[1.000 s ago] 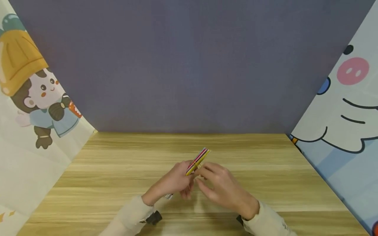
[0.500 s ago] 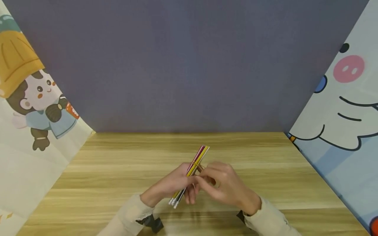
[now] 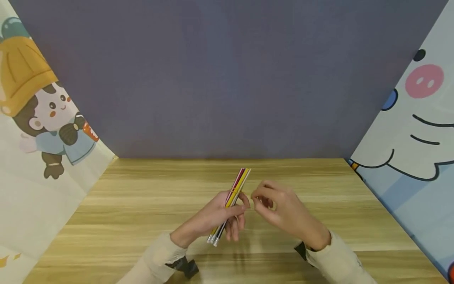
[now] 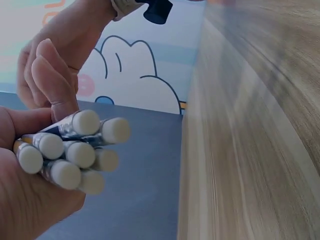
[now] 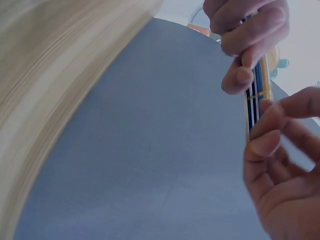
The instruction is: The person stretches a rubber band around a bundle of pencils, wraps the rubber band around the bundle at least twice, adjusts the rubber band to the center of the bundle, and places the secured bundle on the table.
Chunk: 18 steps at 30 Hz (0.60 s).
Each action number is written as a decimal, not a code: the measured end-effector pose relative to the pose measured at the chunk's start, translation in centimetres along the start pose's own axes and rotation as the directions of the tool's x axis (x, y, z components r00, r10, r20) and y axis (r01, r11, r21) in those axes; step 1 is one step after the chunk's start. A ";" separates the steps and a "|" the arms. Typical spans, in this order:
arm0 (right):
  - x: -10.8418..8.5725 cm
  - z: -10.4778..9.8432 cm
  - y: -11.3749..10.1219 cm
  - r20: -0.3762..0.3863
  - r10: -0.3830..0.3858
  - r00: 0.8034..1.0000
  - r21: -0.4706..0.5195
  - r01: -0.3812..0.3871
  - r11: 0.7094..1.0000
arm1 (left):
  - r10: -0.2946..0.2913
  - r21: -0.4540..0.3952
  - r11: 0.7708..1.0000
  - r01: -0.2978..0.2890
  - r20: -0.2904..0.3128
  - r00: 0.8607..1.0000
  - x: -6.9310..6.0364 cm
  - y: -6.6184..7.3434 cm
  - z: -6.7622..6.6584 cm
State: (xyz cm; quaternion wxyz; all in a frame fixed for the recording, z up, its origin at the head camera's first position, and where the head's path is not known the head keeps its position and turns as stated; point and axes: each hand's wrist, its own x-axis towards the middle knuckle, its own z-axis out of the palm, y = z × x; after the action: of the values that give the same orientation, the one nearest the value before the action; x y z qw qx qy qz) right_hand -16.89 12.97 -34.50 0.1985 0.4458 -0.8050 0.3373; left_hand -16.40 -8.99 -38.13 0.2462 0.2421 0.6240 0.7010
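Observation:
My left hand (image 3: 220,215) grips a bundle of pencils (image 3: 237,187), tilted with the far ends up and to the right. Yellow, dark red, black and white stripes show on them. Their white erasers (image 4: 80,154) face the left wrist camera in a cluster. A thin yellow rubber band (image 5: 259,95) goes round the bundle above the left thumb. Just right of the bundle, my right hand (image 3: 280,203) has its thumb and forefinger drawn together, apart from the pencils. They seem to pinch a faint strand of the band, mostly hidden by the fingertips.
Both hands are above a wooden table (image 3: 142,205). A dark grey panel (image 3: 227,79) rises at its back edge. Cartoon-printed sheets stand on the left (image 3: 21,189) and the right (image 3: 418,205).
My right hand has drawn away from the bundle, to the right and slightly up. The pencils have turned a little more upright in my left hand, and their eraser ends have come into view.

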 end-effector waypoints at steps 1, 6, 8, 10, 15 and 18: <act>0.0 -0.1 0.1 -0.016 0.028 0.999 -0.012 -0.028 1.000 | 0.005 -0.002 1.000 -0.005 -0.003 1.000 0.0 0.1 0.0; 0.3 -0.1 0.5 -0.060 0.184 0.981 -0.032 -0.186 0.982 | 0.011 0.041 0.999 -0.009 -0.044 0.999 0.1 0.0 0.0; 0.4 -0.1 0.8 -0.040 0.242 0.969 -0.026 -0.243 0.970 | 0.018 0.091 0.996 -0.012 -0.067 0.998 0.2 0.0 0.2; 0.4 -0.2 1.2 0.022 0.307 0.951 0.008 -0.308 0.951 | 0.025 0.146 0.989 -0.012 -0.086 0.996 0.2 -0.1 0.4; 0.4 -0.9 3.0 0.310 0.415 0.856 0.200 -0.485 0.851 | 0.040 0.269 0.963 -0.005 -0.122 0.992 0.2 -0.4 0.9; 0.4 -1.1 4.4 0.456 0.403 0.794 0.289 -0.560 0.777 | 0.053 0.340 0.940 -0.006 -0.131 0.990 0.2 -0.7 1.0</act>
State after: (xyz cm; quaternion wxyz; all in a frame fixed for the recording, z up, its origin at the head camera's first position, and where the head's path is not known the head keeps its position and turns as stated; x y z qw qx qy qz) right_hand -20.80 15.21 -35.08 -0.1488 0.3069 -0.8263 0.4482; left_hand -15.89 -8.04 -38.68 0.1465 0.2411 0.7472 0.6018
